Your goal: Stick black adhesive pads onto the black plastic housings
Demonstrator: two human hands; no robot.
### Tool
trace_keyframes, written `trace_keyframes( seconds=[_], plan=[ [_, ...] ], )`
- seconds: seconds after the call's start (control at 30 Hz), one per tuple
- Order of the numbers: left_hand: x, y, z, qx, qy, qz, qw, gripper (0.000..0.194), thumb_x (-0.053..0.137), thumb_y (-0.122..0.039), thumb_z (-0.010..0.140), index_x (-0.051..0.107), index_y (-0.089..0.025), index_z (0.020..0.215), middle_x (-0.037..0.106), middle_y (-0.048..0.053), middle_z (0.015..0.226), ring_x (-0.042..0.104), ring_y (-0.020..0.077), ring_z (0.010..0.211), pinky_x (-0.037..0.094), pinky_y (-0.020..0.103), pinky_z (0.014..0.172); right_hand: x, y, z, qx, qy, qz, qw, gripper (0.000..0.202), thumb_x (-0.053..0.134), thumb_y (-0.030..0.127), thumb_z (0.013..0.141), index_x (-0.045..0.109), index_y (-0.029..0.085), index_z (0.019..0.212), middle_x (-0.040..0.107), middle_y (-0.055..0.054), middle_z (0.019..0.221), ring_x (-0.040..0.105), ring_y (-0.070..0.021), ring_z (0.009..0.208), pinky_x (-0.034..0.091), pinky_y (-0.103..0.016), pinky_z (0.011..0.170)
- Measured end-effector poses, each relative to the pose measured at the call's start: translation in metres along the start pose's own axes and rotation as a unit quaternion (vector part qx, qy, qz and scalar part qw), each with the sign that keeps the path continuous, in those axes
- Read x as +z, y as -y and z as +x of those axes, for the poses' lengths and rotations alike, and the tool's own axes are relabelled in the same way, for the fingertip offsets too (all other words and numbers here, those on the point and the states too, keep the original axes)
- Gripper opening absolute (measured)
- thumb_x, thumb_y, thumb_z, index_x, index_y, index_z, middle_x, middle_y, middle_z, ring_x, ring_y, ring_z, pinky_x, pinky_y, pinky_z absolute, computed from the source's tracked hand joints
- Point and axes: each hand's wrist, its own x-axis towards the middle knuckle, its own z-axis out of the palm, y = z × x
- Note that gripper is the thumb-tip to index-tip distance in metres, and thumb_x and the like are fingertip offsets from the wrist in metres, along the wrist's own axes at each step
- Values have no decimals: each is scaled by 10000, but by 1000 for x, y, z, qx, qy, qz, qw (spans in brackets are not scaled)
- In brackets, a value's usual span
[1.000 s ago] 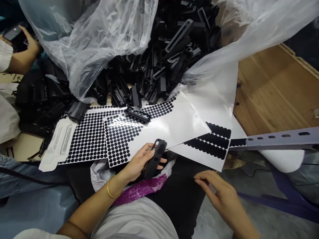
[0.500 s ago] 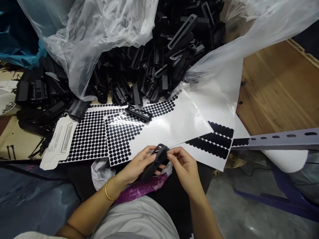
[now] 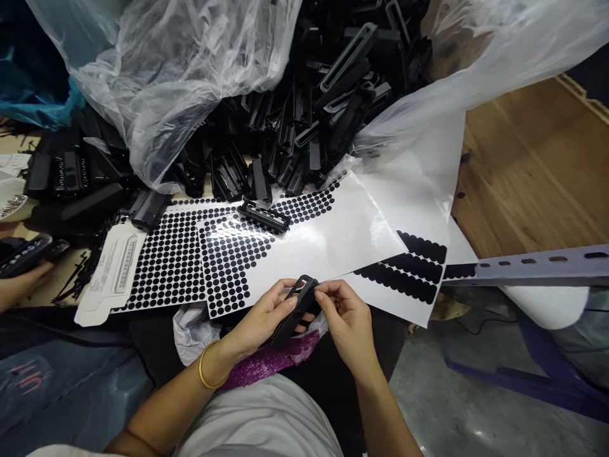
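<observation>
My left hand (image 3: 264,317), with a yellow bangle at the wrist, is wrapped round a black plastic part (image 3: 291,318) that has a slot near its upper end. At that part's right edge, the thumb and forefinger of my right hand (image 3: 345,320) are pinched together; anything between them is too small to make out. Just beyond my hands lie white sheets with rows of black round dots (image 3: 228,273). Another slotted black part (image 3: 264,217) rests across the sheets.
Piled black parts (image 3: 304,127) lie at the back under clear plastic bags (image 3: 190,70). A white card (image 3: 111,273) lies at the left. Another person's hand (image 3: 23,285) holds a black part at the far left. A perforated metal bar (image 3: 537,265) juts out right.
Another person's hand with a black part has come into view at the far left. The black part in my left hand has turned slightly, and my right hand has shifted a little left.
</observation>
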Motion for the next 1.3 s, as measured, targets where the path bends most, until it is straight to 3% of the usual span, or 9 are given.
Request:
trace_keyframes(
  seconds=[0.23, 0.4, 0.6, 0.73, 0.9, 1.0, 1.17, 1.3],
  plan=[
    [1, 1, 0, 16, -9, 25, 1000, 390, 562, -422, 815, 454, -209, 1123, 616, 73, 1041, 659, 184, 844, 537, 339, 771, 5, 5, -1, -31, -22, -63, 997, 111, 524, 259, 814, 573, 191, 741, 503, 48, 560, 405, -84, 466, 354, -209, 469],
    [1, 7, 4, 55, -30, 90, 994, 326, 551, -361, 827, 435, -207, 1090, 622, 45, 965, 655, 158, 771, 531, 313, 720, 9, 7, -3, -56, -20, -89, 994, 105, 508, 233, 818, 558, 198, 734, 498, 55, 550, 415, -84, 455, 356, -205, 456],
    [0, 8, 6, 111, -81, 251, 958, 228, 494, -277, 848, 444, -204, 1058, 625, 7, 840, 629, 132, 713, 501, 262, 679, 14, 2, -4, -104, -32, -145, 983, 105, 490, 201, 829, 546, 203, 740, 563, 23, 654, 478, -105, 536, 382, -225, 510],
    [-1, 5, 4, 117, -80, 308, 941, 220, 477, -257, 849, 449, -208, 1062, 623, 1, 840, 623, 125, 691, 491, 236, 637, 18, -5, -4, -142, -46, -177, 973, 102, 464, 193, 850, 519, 205, 766, 575, -6, 721, 515, -134, 612, 405, -247, 546],
    [-5, 6, 5, 109, -65, 276, 953, 212, 482, -257, 850, 449, -215, 1054, 616, 0, 847, 633, 126, 686, 508, 237, 626, 22, -10, -6, -191, -53, -231, 953, 111, 423, 178, 882, 496, 207, 803, 556, -29, 738, 525, -175, 702, 432, -297, 619],
    [-9, 7, 7, 95, -27, 194, 976, 215, 496, -294, 852, 445, -214, 1045, 609, 4, 862, 640, 125, 668, 529, 268, 649, 21, -12, -5, -202, -42, -257, 944, 114, 413, 211, 898, 515, 208, 847, 555, -52, 803, 519, -196, 756, 446, -341, 669],
    [-13, 9, 6, 31, 23, 57, 998, 289, 552, -374, 822, 440, -202, 1025, 617, 33, 906, 666, 149, 639, 545, 315, 638, 12, -19, 4, -171, -86, -190, 963, 276, 469, 277, 883, 473, 216, 1152, 532, -76, 982, 525, -183, 794, 471, -347, 696],
    [-16, 0, -3, 38, 36, 127, 991, 286, 560, -366, 820, 476, -198, 1036, 649, 63, 957, 678, 175, 753, 535, 322, 710, 2, -21, 6, -111, -88, -108, 984, 214, 477, 270, 880, 513, 214, 1084, 568, -27, 854, 541, -147, 694, 470, -293, 638]
  ],
)
